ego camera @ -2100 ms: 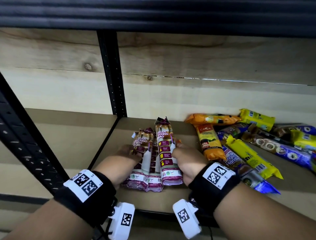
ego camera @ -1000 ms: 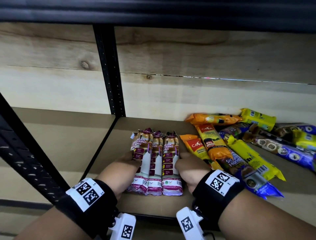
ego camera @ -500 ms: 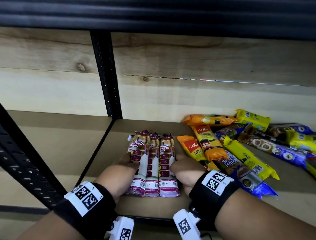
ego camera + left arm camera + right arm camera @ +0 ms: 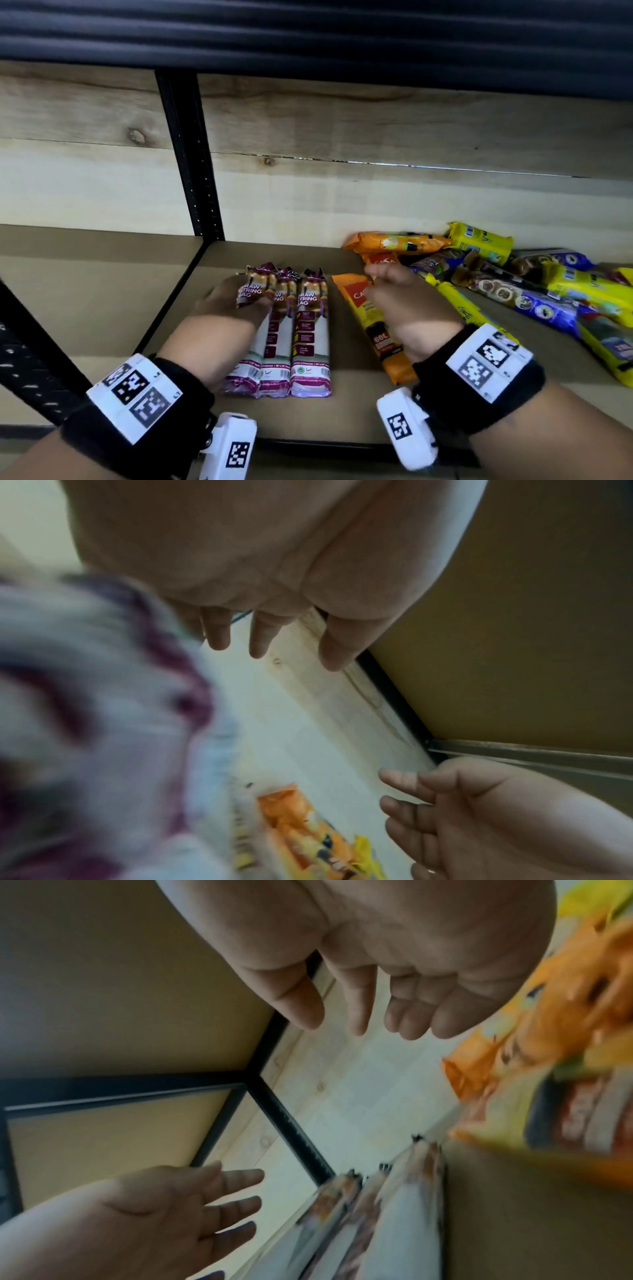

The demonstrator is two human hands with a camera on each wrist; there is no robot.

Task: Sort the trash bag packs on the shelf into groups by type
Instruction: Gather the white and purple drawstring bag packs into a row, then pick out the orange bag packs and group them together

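Note:
Three maroon-and-white draw string bag packs (image 4: 310, 329) lie side by side on the brown shelf (image 4: 308, 421), blurred in the wrist views (image 4: 85, 723) (image 4: 363, 1218). My left hand (image 4: 229, 298) hovers by the leftmost pack's upper end with straight fingers (image 4: 260, 642), holding nothing. My right hand (image 4: 376, 284) is raised over two orange CASA packs (image 4: 373, 332), fingers (image 4: 407, 1020) relaxed and empty. The orange packs also show in the wrist views (image 4: 301, 831) (image 4: 548, 1056).
A mixed pile of yellow packs (image 4: 479, 240), blue packs (image 4: 534, 305) and another orange pack (image 4: 394, 241) fills the shelf's right side against the wooden back wall (image 4: 376, 137). A black upright post (image 4: 191, 164) stands at back left; another shelf bay lies beyond it.
Both hands have come off the row of maroon packs. The right hand has risen and shifted right over the orange packs; the left hand has slid forward along the leftmost pack.

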